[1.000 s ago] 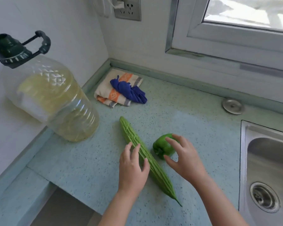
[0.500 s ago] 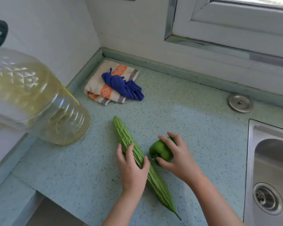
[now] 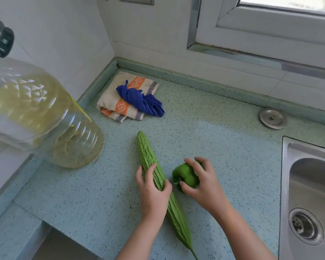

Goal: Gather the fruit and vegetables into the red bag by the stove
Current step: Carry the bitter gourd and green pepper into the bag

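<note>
Home kitchen here: a speckled green countertop [image 3: 223,156] runs into a stainless steel sink [image 3: 286,184] with its drain strainer [image 3: 306,225], and there's white wall tile [image 3: 54,44] behind. A big jug of cooking oil [image 3: 41,117], a folded dish towel [image 3: 118,102] in the corner, and a bitter gourd [image 3: 148,152] and green pepper [image 3: 186,175] are out on the worktop.

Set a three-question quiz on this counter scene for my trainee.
1. True or false: the left hand grips the bitter gourd.
2. The right hand holds: A) a green pepper B) a lemon C) a sponge.
3. What lies on the striped towel?
Key: 1 true; 2 A; 3 the blue cloth.
</note>
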Tool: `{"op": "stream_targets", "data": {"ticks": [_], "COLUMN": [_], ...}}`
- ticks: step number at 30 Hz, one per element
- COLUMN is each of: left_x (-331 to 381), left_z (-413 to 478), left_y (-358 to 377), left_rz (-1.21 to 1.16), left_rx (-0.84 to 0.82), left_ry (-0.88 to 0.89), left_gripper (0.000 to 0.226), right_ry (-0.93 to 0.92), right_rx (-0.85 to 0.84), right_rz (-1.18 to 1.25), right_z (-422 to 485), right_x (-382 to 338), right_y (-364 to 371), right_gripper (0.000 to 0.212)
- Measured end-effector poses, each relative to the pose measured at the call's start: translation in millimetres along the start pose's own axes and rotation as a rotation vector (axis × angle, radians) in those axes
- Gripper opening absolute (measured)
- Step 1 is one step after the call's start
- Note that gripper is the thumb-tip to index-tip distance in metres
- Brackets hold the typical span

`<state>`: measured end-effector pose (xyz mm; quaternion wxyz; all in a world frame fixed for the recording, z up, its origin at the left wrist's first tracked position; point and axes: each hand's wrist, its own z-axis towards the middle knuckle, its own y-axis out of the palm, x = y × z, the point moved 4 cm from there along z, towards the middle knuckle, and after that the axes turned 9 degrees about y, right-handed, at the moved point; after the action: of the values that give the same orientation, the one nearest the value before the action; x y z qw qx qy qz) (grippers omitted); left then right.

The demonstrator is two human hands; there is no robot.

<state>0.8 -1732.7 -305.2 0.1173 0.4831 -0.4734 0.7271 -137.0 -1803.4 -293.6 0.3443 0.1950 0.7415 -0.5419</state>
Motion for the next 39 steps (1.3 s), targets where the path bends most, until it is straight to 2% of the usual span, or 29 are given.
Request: {"op": "stream_targets", "data": {"ticks": [10,17,22,30,34,39], "left_x": [1.6,5.2,0.3,-17.1,-24.3,-40.2], "left_z": [-23.5,-49.9,-76.7,-146.7,-191.5,-259.4], "left_y": [-32.6,-74.0,-109.2,-176.9,-216.8,-256.4], "left_rz": [-0.149,-0.198,-0.251,-0.14,-0.112,-0.192], "left_rx": [-0.016,0.015,0.069,0.263,0.38,0.477], "left_ry": [-0.104,-0.004,0.005,0.12,0.143,0.017], "left_gripper": [0.047,0.049,0.049,0.058,0.051,0.049], "right_ry": [-0.014,-0.089,-0.174,-0.283,-0.364,-0.442], "right_rx": [0.032,0.042,0.003,-0.1,-0.132,-0.24], "right_rz": [0.016,0.018,0.018,-0.005,-0.005,-0.012], "right_z": [-37.1,-65.8,-90.6,-156.6,-202.1,-264.7], "right_x": [-7.0,-30.5,-54.4,-92.6,-109.8,-129.2], "right_y": [-2.7,-3.7,10.1,43.6,58.8,80.7], "right_gripper": [0.057,0.057,0.057,0.058,0.059,0.059]}}
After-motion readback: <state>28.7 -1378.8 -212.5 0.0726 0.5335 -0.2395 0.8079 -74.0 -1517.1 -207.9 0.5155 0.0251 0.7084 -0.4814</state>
